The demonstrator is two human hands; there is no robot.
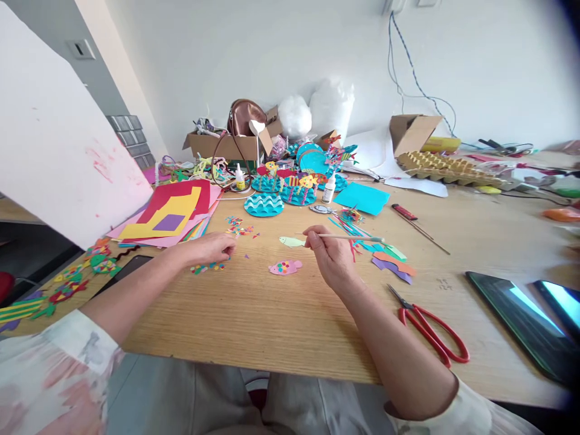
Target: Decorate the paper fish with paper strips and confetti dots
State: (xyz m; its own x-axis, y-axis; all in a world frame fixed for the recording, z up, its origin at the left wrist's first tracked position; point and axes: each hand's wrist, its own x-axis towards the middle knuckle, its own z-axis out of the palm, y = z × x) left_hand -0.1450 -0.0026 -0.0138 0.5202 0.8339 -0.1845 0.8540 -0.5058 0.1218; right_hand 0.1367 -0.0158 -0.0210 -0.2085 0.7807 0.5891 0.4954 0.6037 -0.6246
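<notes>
Your right hand (pixel 333 258) is pinching a thin stick (pixel 357 237) in its fingers; your left hand (pixel 221 246) is bending its fingers by the little dots (pixel 208 267), and I can't tell if they're holding one. On the surface (pixel 254 320), the pink fish (pixel 284 267) is already wearing bright dots, while the green fish (pixel 290 241) just behind is showing none yet.
</notes>
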